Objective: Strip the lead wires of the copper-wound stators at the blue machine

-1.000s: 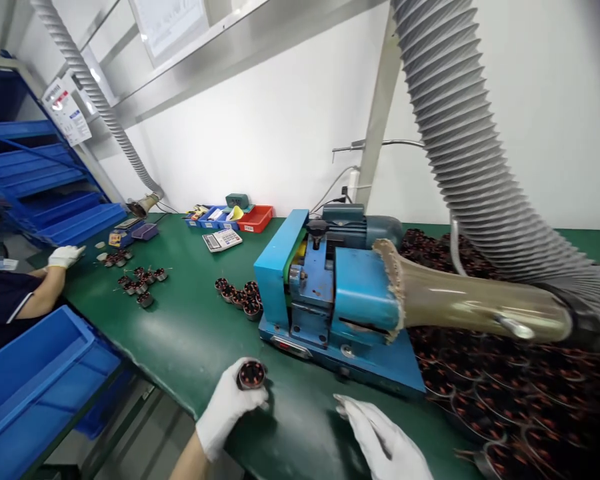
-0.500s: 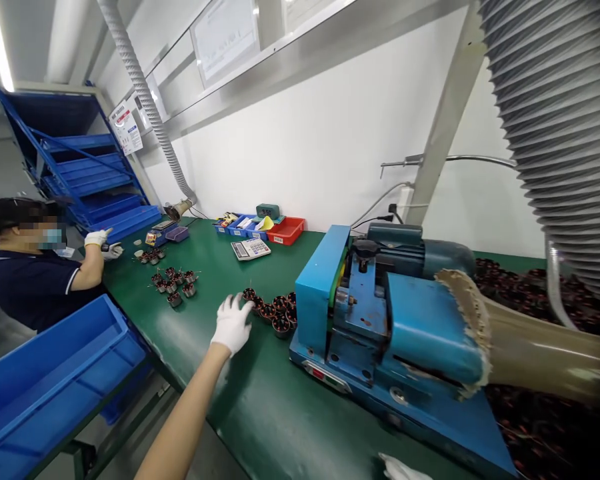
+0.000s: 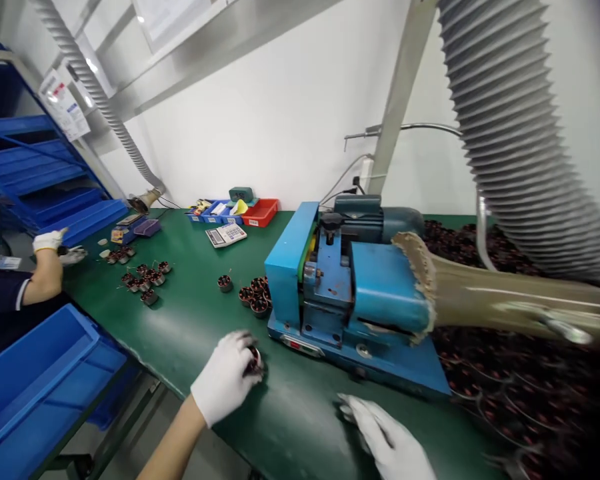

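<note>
My left hand (image 3: 225, 379), in a white glove, is closed round a small motor stator (image 3: 253, 360) with dark and copper-coloured windings, just above or on the green table; its underside is hidden. At the lower right, in front of the blue machine (image 3: 390, 280), my gloved right hand (image 3: 386, 437) has its fingers stretched out and holds nothing visible. A cluster of similar stators (image 3: 259, 305) stands against the machine's left end. One single stator (image 3: 225, 283) sits a little apart from them.
Another group of stators (image 3: 143, 279) stands farther left, near a co-worker's gloved hand (image 3: 51, 240). A calculator (image 3: 226, 234), a red bin (image 3: 261, 212) and a blue crate (image 3: 35, 380) are around. Many stators (image 3: 510, 380) lie right of the machine, beneath a grey hose (image 3: 505, 133).
My left hand has come back from the cluster towards the table's front edge with a stator in it. My right hand has moved farther into view. The whole view has shifted.
</note>
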Demonstrator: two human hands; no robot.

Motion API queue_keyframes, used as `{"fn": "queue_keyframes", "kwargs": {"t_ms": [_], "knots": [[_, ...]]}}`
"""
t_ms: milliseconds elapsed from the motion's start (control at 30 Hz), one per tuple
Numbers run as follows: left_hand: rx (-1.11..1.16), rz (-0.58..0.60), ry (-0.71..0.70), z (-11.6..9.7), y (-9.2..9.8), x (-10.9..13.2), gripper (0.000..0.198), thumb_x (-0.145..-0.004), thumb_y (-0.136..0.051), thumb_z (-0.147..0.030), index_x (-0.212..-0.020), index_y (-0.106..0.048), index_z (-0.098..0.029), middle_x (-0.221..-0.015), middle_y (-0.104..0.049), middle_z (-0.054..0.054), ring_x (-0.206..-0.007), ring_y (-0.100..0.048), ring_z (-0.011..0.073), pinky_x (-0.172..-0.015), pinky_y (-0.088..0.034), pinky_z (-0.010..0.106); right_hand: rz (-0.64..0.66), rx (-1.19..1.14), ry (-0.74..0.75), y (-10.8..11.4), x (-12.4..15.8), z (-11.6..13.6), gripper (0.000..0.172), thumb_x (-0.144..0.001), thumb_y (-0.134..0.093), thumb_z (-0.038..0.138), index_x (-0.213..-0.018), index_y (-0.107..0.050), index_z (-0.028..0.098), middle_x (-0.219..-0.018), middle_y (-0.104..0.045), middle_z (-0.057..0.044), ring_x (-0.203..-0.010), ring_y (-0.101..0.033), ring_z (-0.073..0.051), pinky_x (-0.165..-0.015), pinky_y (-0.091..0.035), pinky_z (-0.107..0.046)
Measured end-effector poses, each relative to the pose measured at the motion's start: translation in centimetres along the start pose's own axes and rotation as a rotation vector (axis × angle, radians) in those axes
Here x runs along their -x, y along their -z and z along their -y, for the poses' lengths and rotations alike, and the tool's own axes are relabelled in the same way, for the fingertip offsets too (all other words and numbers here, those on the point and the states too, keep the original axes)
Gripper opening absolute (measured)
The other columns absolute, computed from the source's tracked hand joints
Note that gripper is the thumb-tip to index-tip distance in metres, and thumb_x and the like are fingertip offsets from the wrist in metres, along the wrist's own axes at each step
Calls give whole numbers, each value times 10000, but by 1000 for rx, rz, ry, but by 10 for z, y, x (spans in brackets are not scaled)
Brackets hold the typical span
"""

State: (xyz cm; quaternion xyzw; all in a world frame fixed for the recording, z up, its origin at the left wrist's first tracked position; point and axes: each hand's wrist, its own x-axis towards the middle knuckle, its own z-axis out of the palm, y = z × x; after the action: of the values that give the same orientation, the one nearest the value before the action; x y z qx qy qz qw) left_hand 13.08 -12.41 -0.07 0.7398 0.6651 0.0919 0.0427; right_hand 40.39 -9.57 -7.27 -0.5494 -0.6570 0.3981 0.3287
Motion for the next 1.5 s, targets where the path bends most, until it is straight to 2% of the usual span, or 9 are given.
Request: {"fn": "queue_keyframes", "kwargs": {"t_ms": [233,367,600,700,800,867,1133,1333,1500], "knots": [[245,168,-206,-80,-48,4,359,-743,-719,-296,-1072,-581,-256,-1278,-570,47,-1089,-547,277,-929,-432,426,5,-83,138,11,11,34,368,-910,-408,428,-1102,-648,224,-1168,-660,-91,-1084,-606,-238,-965,-466,-396],[355,204,-79,-75,-43,4,563,-804,-571,-146,-1327,-404,-274,-1208,-599,72,-1080,-538,257,-940,-417,424,273,309,282,19,15,39,284,-826,-618,351,-1096,-647,267,-1246,-596,-79,-1093,-579,-264,-927,-468,-422],[1141,171,289,-59,-28,16,420,-734,-592,-201,-1151,-550,-193,-820,-621,22,-782,-594,173,-787,-470,316,282,805,390,15,8,48,103,-836,-625,321,-858,-696,250,-846,-627,-78,-735,-597,-252,-616,-454,-367],[1551,44,313,-61,-31,19,624,-615,-737,-292,-1189,-505,-213,-942,-606,41,-796,-604,175,-746,-490,317,296,602,406,30,14,59,134,-849,-604,366,-797,-692,279,-843,-589,-39,-732,-573,-198,-635,-443,-322],[1701,349,158,-79,-28,17,852,-505,-812,-194,-1272,-450,-279,-1231,-542,74,-1024,-587,233,-882,-469,365,327,377,462,46,23,75,27,-794,-689,291,-802,-677,267,-855,-578,-15,-787,-567,-180,-682,-456,-297],[1668,502,143,-95,-22,15,787,-565,-785,-181,-1274,-454,-259,-1284,-527,82,-1131,-544,254,-967,-421,381,331,235,458,55,28,81,199,-752,-705,138,-894,-669,272,-903,-607,-11,-837,-581,-179,-736,-472,-295],[1125,154,33,-137,0,16,502,-730,-635,-190,-1189,-433,-215,-1171,-558,88,-1091,-564,239,-983,-425,386,-140,-628,-176,73,37,79,328,-754,-671,371,-1022,-661,182,-848,-723,-93,-701,-678,-217,-679,-551,-348],[1020,-63,-139,-163,-11,14,516,-721,-597,-99,-1193,-446,-245,-1175,-528,65,-1113,-551,214,-982,-441,356,-216,-699,-78,53,27,98,103,-617,-765,295,-612,-725,201,-730,-719,-55,-726,-661,-219,-702,-530,-315],[1000,-96,19,-165,-27,26,478,-655,-658,-135,-1107,-526,-218,-1197,-521,97,-1157,-518,277,-1003,-421,396,-415,-1000,-71,79,7,91,177,-613,-794,303,-747,-743,199,-627,-652,-11,-555,-558,-124,-555,-496,-256]]}}
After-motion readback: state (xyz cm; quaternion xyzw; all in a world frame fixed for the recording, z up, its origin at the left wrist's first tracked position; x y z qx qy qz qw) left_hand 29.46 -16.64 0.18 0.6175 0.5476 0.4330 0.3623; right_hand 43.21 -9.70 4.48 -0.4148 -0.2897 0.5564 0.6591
